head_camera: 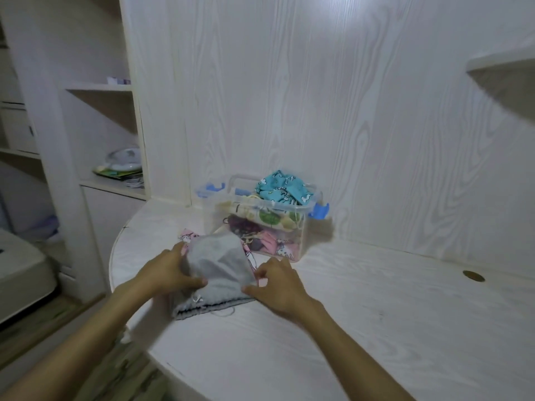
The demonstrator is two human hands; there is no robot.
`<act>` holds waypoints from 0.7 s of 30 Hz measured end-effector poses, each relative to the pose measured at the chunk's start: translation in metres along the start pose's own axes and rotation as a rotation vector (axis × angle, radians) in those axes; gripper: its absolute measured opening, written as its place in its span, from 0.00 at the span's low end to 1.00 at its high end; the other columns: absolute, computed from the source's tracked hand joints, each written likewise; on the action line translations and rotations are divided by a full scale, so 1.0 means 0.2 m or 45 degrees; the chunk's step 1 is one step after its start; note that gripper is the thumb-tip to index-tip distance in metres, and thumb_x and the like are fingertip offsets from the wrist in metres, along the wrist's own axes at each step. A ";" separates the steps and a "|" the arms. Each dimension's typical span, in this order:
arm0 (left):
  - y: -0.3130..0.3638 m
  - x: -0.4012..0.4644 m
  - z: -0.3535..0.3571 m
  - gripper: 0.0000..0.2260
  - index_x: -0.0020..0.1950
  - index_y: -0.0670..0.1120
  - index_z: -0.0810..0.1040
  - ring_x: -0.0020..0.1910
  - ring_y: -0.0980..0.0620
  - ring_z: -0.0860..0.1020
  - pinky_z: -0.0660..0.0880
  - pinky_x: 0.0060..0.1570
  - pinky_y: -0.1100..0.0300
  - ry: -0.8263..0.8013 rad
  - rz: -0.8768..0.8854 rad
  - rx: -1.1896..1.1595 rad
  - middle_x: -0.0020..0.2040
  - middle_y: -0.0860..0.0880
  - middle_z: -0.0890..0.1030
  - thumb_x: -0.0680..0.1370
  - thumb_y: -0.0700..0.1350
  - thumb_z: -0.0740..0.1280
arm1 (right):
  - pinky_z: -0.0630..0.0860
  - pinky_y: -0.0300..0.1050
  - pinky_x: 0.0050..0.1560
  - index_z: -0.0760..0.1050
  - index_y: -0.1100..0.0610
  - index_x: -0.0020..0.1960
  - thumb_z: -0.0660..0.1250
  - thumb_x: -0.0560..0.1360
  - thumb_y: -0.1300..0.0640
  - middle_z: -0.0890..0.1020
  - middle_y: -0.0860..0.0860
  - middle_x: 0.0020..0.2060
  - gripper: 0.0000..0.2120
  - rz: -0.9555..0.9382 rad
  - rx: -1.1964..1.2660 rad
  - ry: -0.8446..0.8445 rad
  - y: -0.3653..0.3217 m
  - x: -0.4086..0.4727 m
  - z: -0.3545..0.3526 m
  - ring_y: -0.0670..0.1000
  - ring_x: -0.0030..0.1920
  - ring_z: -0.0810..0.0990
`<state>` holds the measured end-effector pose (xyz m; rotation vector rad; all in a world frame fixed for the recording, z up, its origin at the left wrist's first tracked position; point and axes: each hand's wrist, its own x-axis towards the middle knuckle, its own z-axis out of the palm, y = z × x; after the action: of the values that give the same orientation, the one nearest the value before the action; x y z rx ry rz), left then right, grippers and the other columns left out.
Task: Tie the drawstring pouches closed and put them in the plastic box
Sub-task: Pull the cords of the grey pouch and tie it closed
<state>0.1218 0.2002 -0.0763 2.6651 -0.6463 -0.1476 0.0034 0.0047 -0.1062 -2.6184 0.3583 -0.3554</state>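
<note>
A grey drawstring pouch [218, 270] lies on the white desk, its open mouth toward me and a thin cord trailing at the front. My left hand [166, 270] grips its left edge. My right hand [278, 282] pinches its right edge. Under it a pink printed pouch [189, 237] peeks out on the left and right. Behind stands the clear plastic box [301, 227] with blue clips. It holds several patterned pouches, and a turquoise pouch [282, 188] is heaped on top.
The white desk [376, 314] runs to the right, with a round cable hole [473, 275] near the back wall. The desk's curved left edge drops off beside my left arm. Open shelves [115, 140] with papers stand at the left.
</note>
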 end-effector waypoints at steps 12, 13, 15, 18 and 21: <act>0.55 -0.07 -0.35 0.11 0.33 0.56 0.81 0.36 0.45 0.78 0.73 0.37 0.54 0.438 0.358 -0.416 0.35 0.44 0.82 0.74 0.56 0.68 | 0.80 0.41 0.40 0.75 0.56 0.44 0.60 0.80 0.57 0.79 0.53 0.39 0.08 0.096 1.116 0.332 0.05 -0.14 -0.77 0.49 0.36 0.79; 0.63 -0.07 -0.37 0.10 0.34 0.55 0.81 0.38 0.45 0.79 0.75 0.39 0.52 0.400 0.392 -0.418 0.36 0.45 0.83 0.74 0.56 0.68 | 0.79 0.41 0.40 0.74 0.56 0.43 0.60 0.80 0.57 0.78 0.53 0.38 0.09 0.099 1.127 0.365 0.08 -0.16 -0.84 0.49 0.35 0.79; 0.77 -0.05 -0.36 0.09 0.38 0.53 0.83 0.36 0.50 0.80 0.75 0.36 0.56 0.277 0.476 -0.458 0.35 0.49 0.84 0.75 0.54 0.68 | 0.78 0.39 0.36 0.73 0.56 0.42 0.58 0.80 0.57 0.76 0.53 0.36 0.10 0.141 1.182 0.433 0.15 -0.21 -0.94 0.49 0.34 0.77; 1.01 0.00 -0.22 0.09 0.41 0.44 0.84 0.28 0.57 0.79 0.77 0.31 0.63 0.031 0.561 -0.705 0.30 0.52 0.82 0.76 0.47 0.68 | 0.78 0.41 0.41 0.72 0.58 0.46 0.55 0.81 0.57 0.78 0.54 0.40 0.10 0.239 1.198 0.549 0.29 -0.27 -1.07 0.51 0.41 0.79; 1.21 0.08 -0.05 0.11 0.37 0.39 0.82 0.32 0.52 0.78 0.78 0.33 0.66 -0.065 0.600 -1.000 0.32 0.46 0.80 0.77 0.44 0.67 | 0.78 0.42 0.45 0.72 0.60 0.49 0.54 0.81 0.56 0.79 0.56 0.44 0.10 0.357 1.197 0.691 0.42 -0.29 -1.16 0.52 0.44 0.79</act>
<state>0.0359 -0.0009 0.0295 1.7209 -0.9693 -0.2690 -0.1377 -0.1458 0.0412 -1.5077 0.5550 -0.8832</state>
